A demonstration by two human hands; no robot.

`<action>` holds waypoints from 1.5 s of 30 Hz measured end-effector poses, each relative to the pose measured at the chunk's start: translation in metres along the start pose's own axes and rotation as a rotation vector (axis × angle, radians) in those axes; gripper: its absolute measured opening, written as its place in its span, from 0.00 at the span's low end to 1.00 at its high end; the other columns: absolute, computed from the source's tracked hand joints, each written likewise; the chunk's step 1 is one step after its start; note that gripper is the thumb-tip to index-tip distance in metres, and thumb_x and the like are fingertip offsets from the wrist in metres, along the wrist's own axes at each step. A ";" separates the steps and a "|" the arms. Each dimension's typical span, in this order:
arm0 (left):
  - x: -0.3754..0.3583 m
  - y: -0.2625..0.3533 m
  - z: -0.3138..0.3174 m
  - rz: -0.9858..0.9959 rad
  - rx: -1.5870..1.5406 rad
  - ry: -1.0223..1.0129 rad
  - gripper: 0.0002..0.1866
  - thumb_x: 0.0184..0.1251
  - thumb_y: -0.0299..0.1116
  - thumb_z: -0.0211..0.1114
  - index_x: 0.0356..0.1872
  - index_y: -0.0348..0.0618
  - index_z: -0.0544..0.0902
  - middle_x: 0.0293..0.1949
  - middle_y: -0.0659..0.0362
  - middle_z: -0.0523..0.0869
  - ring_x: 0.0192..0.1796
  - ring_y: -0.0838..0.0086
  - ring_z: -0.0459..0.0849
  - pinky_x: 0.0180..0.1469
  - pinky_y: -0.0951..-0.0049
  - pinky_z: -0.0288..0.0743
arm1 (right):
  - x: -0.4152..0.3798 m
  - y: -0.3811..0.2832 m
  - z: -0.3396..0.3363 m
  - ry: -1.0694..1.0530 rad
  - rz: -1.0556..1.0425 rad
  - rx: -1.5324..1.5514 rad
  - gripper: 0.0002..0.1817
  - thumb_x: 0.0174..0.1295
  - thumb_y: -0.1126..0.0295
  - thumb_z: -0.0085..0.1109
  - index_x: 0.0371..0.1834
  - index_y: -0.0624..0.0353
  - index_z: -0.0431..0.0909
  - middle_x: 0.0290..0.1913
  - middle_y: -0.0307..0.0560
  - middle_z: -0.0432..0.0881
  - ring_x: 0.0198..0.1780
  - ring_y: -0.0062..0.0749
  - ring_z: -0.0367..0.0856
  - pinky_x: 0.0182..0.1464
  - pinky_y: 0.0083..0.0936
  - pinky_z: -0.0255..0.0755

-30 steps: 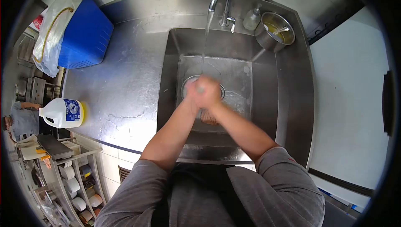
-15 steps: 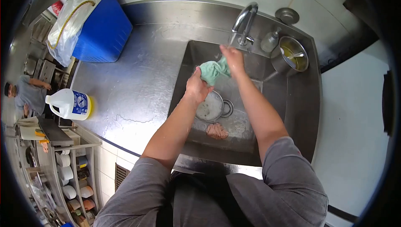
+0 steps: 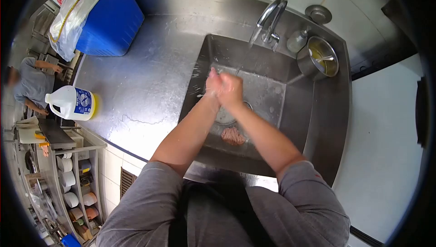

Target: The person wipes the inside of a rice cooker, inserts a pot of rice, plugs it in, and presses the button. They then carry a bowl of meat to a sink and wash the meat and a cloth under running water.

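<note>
Over the steel sink (image 3: 297, 110), my left hand (image 3: 213, 83) and my right hand (image 3: 230, 91) are pressed together, both closed. Motion blurs them, and whatever is between them is hidden; no green cloth shows. Water drops fly off to their left. Partly covered by my right hand and forearm, a round metal bowl (image 3: 225, 117) sits in the basin. Just in front of it lies a crumpled pinkish thing (image 3: 233, 135). The curved faucet (image 3: 269, 16) stands behind my hands.
A soap bottle (image 3: 297, 40) and a metal pot (image 3: 307, 64) with a utensil stand at the back right. On the left are a blue bin (image 3: 111, 24) with a plastic bag and a jug (image 3: 72, 103) of yellow liquid. Another person (image 3: 34, 83) is at far left.
My hands have come together and moved left and toward me, away from the faucet. The green cloth that was stretched between them is out of sight. Drops now spray at the left.
</note>
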State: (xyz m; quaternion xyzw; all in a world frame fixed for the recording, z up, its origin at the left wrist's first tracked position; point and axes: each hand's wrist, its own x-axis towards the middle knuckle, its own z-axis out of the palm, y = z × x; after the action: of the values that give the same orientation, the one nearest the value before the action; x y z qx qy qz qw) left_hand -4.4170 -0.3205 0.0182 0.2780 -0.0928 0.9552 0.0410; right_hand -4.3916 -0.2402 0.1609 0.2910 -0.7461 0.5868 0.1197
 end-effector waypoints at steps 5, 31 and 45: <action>0.025 -0.034 0.149 -0.321 0.750 1.104 0.18 0.72 0.39 0.44 0.55 0.43 0.72 0.47 0.60 0.79 0.46 0.73 0.79 0.48 0.69 0.73 | 0.049 0.082 -0.042 0.014 0.167 -0.400 0.29 0.62 0.47 0.56 0.15 0.63 0.72 0.14 0.55 0.69 0.18 0.35 0.70 0.25 0.36 0.63; 0.073 -0.047 0.120 -0.217 0.714 1.238 0.19 0.70 0.52 0.50 0.34 0.46 0.76 0.30 0.58 0.78 0.32 0.69 0.78 0.34 0.64 0.72 | 0.084 0.038 -0.026 0.191 0.511 0.039 0.21 0.60 0.60 0.62 0.16 0.64 0.74 0.14 0.38 0.69 0.24 0.19 0.70 0.30 0.24 0.67; 0.110 0.023 0.127 -0.251 0.727 0.649 0.15 0.72 0.35 0.51 0.53 0.38 0.74 0.48 0.53 0.82 0.50 0.67 0.82 0.54 0.63 0.78 | 0.116 0.112 -0.084 -0.362 0.457 -0.164 0.12 0.66 0.64 0.56 0.41 0.62 0.80 0.35 0.38 0.82 0.36 0.20 0.77 0.40 0.20 0.71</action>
State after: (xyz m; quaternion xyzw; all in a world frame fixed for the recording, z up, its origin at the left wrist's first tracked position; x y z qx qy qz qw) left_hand -4.4465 -0.3659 0.1791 -0.0279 0.2974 0.9507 0.0828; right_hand -4.5622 -0.1787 0.1548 0.2049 -0.8464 0.4749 -0.1271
